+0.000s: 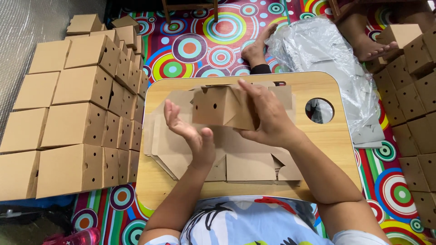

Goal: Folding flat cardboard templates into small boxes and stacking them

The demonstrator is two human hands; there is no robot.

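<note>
My right hand [265, 113] grips a small brown cardboard box [215, 106] with round holes in its side, holding it above a low wooden table [336, 140]. My left hand [188, 134] is open just left of the box, palm turned toward it, fingers spread and not touching it. Under both hands lies a stack of flat, unfolded cardboard blanks [245, 168] spread over the tabletop.
Rows of finished holed cardboard boxes [81, 122] are stacked on the left, and more boxes [415, 90] on the right. A crumpled clear plastic bag [327, 50] lies behind the table. Another person's bare feet [256, 47] rest on the colourful circle-patterned mat. The table has a round hole [319, 110].
</note>
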